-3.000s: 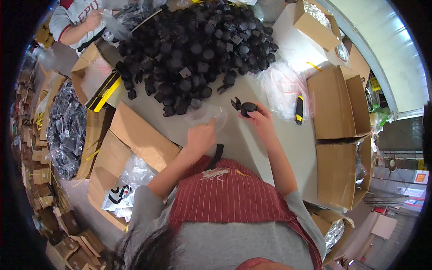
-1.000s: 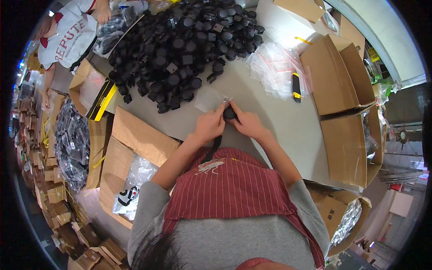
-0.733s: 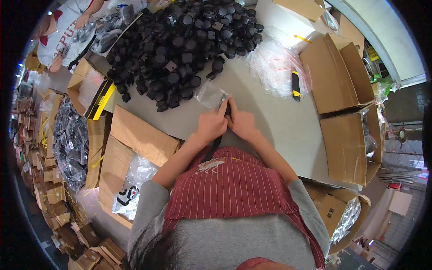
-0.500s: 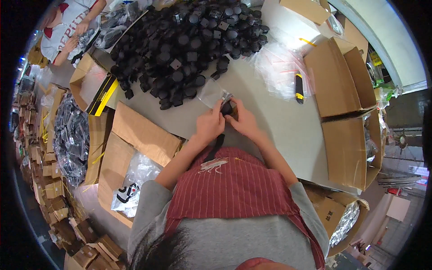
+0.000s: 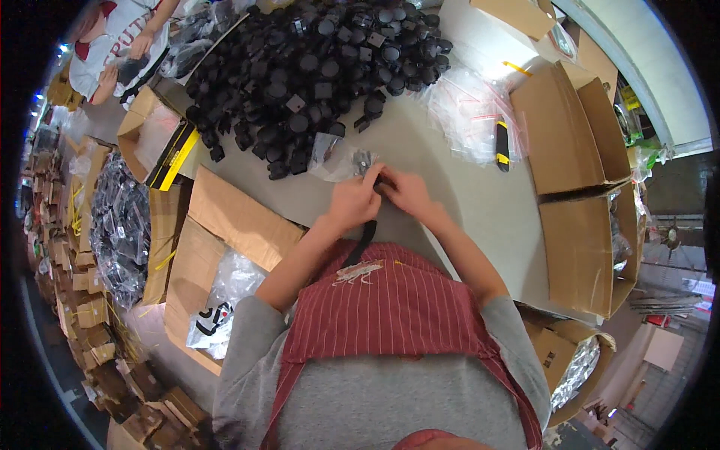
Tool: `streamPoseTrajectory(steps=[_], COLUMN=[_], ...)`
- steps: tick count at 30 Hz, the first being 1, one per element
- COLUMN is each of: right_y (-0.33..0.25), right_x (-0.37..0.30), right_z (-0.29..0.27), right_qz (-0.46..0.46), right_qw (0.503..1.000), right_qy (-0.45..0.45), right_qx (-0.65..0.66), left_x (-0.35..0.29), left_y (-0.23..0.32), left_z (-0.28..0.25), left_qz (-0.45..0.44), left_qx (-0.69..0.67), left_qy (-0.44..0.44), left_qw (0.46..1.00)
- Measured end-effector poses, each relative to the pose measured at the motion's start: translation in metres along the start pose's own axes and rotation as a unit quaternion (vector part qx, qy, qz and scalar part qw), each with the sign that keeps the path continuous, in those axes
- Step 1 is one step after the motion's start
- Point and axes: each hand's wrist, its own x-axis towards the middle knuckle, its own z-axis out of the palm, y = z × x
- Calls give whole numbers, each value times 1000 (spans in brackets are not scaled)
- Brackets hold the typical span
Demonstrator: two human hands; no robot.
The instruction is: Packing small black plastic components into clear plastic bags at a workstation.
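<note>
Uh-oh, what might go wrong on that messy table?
The thin clear bag at the left hand might tear or slip. Black pieces heaped close beside it could tumble onto it. The black-and-yellow cutter lies on loose plastic bags, so pulling one might drag it.

A small clear plastic bag (image 5: 330,161) lies crinkled and slanting just above the centre of the frame, its surface catching pale glints. Its right end meets the fingers of the left hand (image 5: 354,201), with the right hand (image 5: 407,191) close against them. At that end shows a small dark part (image 5: 364,159), greyish at its tip and largely covered by fingers; whether it sits inside the plastic is unclear.
</note>
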Motion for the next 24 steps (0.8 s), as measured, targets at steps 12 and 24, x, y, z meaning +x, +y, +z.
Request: streamPoseTrajectory(steps=[12,24], right_y=[-12,-13], right_x=[26,-4], right_z=[-24,21], right_qz=[-246,-93], right_qw=[960,976], right_qy=[-11,191], right_qx=[-136,-44], left_x=[-16,-20], left_y=[-30,-12], left_z=[-12,-5], left_qz=[52,-86], left_qx=[20,82], left_qy=[-16,141], left_qw=[998,983])
